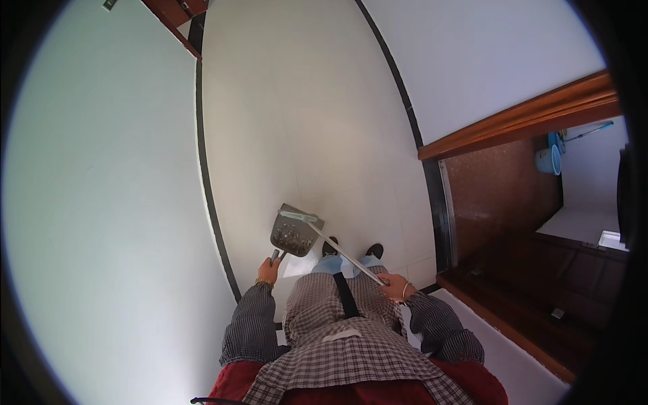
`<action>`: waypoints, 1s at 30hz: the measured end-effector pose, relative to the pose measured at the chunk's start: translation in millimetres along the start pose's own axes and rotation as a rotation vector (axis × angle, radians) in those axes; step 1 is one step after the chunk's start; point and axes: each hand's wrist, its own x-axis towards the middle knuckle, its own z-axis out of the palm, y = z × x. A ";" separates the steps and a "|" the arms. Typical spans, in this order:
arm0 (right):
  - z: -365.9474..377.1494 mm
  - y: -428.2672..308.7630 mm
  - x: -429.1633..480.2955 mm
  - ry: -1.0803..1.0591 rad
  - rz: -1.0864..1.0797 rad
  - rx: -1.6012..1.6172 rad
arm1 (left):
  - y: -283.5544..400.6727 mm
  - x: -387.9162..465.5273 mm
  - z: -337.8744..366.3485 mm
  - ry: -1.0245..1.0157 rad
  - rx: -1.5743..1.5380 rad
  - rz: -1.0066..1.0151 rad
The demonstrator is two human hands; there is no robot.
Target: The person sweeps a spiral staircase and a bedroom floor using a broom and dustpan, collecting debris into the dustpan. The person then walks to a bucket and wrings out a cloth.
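My left hand point(269, 270) grips the upright handle of a dark grey dustpan point(277, 243), which is held in front of my feet. Small bits of debris point(292, 237) lie scattered inside its pan. My right hand point(394, 287) is closed around a pale broom handle point(349, 256) that slants down to the left. At its far end the light-coloured broom head point(298, 216) rests across the front part of the dustpan. Whether the dustpan touches the floor, I cannot tell.
Pale floor point(309, 111) runs ahead between two white walls with black skirting point(205, 167). To the right, a wooden door frame point(521, 119) opens onto a room with a reddish-brown floor point(491, 197), a blue bucket point(548, 161) and a long-handled tool point(590, 132). A dark wooden door point(526, 283) stands there.
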 end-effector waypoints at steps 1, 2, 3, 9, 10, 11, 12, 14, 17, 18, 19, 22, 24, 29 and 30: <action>-6.5 -6.5 -7.9 0.044 -0.032 -0.017 | 4.8 0.8 -6.0 0.010 -0.027 -0.016; -15.2 -15.3 -17.8 0.087 -0.064 -0.034 | 6.1 1.5 -8.9 0.040 -0.029 -0.023; -25.0 -23.0 -22.8 0.130 -0.107 -0.052 | 6.2 2.9 -10.8 0.080 -0.033 -0.027; -83.3 -33.9 -5.6 0.352 -0.054 0.187 | 30.0 13.5 -34.3 0.146 -0.036 -0.170; -95.0 -47.4 -11.2 0.420 -0.050 0.192 | 37.2 15.3 -38.8 0.151 -0.036 -0.188; -110.8 -53.6 -10.7 0.434 -0.049 0.247 | 46.7 17.1 -40.4 0.158 -0.030 -0.229; -131.2 -60.9 -6.8 0.438 -0.060 0.299 | 53.5 23.0 -44.4 0.178 -0.018 -0.247; -174.2 -71.8 9.0 0.422 -0.061 0.381 | 74.2 38.0 -59.3 0.212 -0.009 -0.278; -235.9 -84.1 35.8 0.401 -0.073 0.416 | 108.5 51.4 -79.7 0.297 -0.018 -0.307; -252.1 -92.9 42.4 0.408 -0.081 0.422 | 122.1 53.7 -89.1 0.336 -0.054 -0.345; -266.4 -102.6 50.5 0.413 -0.085 0.431 | 134.5 56.5 -99.9 0.372 -0.087 -0.385; -300.0 -162.3 65.6 0.385 -0.200 0.464 | 158.0 75.6 -123.3 0.613 -0.165 -0.399; -325.5 -202.4 77.5 0.291 -0.207 0.466 | 177.1 98.6 -127.8 0.647 -0.315 -0.427; -369.7 -316.6 135.5 -0.003 -0.356 0.800 | 260.0 161.3 -168.0 0.826 -0.671 -0.323; -376.7 -347.7 144.2 -0.025 -0.363 0.788 | 271.4 179.3 -178.4 0.904 -0.722 -0.280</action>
